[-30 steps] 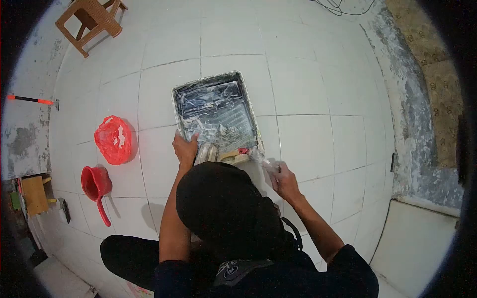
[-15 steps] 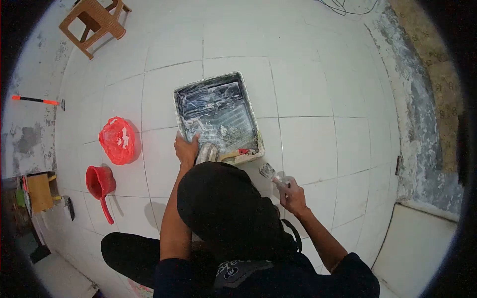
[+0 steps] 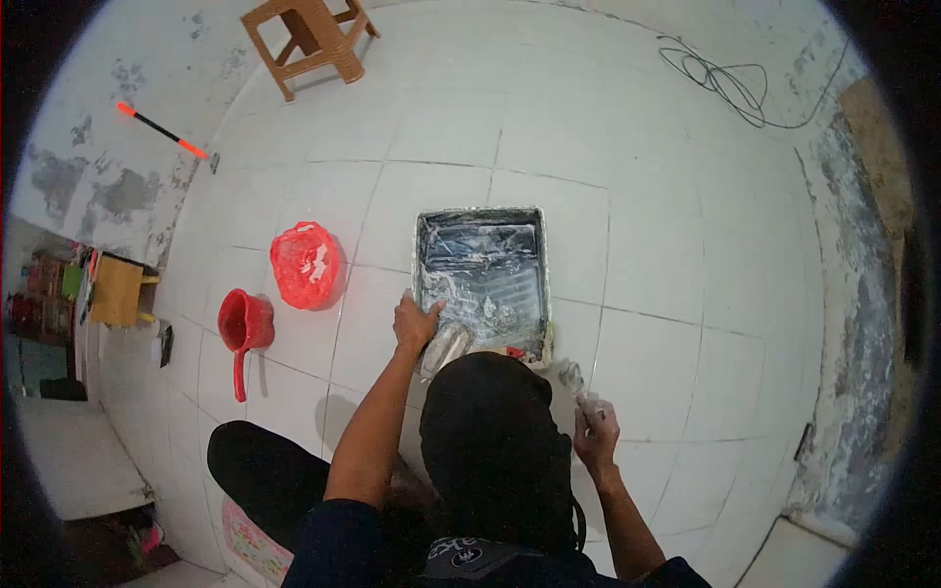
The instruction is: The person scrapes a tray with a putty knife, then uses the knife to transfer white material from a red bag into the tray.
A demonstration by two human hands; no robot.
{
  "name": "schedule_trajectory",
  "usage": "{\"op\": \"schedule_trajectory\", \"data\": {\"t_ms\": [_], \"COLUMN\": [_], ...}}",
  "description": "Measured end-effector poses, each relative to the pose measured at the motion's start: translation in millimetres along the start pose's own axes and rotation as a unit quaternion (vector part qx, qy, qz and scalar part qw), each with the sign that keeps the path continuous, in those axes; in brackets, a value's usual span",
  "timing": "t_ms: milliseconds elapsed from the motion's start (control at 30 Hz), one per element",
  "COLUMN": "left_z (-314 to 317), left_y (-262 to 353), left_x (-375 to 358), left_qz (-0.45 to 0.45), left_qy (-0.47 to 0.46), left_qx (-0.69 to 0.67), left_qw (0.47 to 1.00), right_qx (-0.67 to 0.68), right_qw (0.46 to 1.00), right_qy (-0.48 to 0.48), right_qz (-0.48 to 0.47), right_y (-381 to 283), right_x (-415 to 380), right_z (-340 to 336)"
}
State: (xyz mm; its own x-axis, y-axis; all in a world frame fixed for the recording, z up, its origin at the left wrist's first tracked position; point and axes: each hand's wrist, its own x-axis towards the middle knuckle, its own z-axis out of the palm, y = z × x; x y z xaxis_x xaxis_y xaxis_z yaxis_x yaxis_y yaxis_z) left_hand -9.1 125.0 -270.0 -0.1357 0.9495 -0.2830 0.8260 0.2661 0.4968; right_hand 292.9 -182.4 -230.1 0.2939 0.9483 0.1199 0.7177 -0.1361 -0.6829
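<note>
My left hand grips the near left rim of the paint tray, thumb over the edge and fingers outside. White paint is smeared over the tray's dark, ribbed inside. A whitish paint roller lies at the tray's near left corner, beside that hand. On the near edge a small red piece of a tool shows, mostly hidden by the black-covered head. To the right of the tray, my right hand is closed around a white-smeared scraper, its flat end towards the tray and blurred.
Left of the tray, a red plastic bag and a red dipper are on the tiled floor. A brown stool stands at the far left. An orange-and-black pole leans by the wall. A cable coils at the far right.
The view has swung, so the tray and floor things appear farther right. My left hand stays on the tray rim. My right hand still holds the scraper, whose flat end now sits closer to the tray.
</note>
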Motion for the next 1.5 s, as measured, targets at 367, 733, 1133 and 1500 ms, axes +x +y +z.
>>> {"op": "schedule_trajectory", "data": {"t_ms": [367, 733, 1133, 1500], "left_z": [-281.1, -410.6, -217.0, -184.7], "left_y": [13.3, -29.4, -184.9, -190.6], "left_x": [108.8, 81.4, 137.5, 128.7], "left_qz": [0.100, 0.143, -0.259, 0.008], "left_qy": [0.065, 0.196, 0.056, 0.169], "left_qx": [0.194, 0.313, 0.017, -0.234], "left_qw": [0.974, 0.918, 0.964, 0.957], "right_qx": [0.080, 0.063, -0.199, 0.034], "right_qw": [0.982, 0.989, 0.938, 0.965], "right_qy": [0.085, 0.025, -0.123, -0.203], "right_qz": [-0.146, -0.135, -0.257, -0.162], "right_y": [-27.8, -138.7, -310.1, -291.3], "right_x": [175.6, 302.3, 462.9, 445.7], "right_z": [-16.9, -49.0, -48.4, 238.8]}}
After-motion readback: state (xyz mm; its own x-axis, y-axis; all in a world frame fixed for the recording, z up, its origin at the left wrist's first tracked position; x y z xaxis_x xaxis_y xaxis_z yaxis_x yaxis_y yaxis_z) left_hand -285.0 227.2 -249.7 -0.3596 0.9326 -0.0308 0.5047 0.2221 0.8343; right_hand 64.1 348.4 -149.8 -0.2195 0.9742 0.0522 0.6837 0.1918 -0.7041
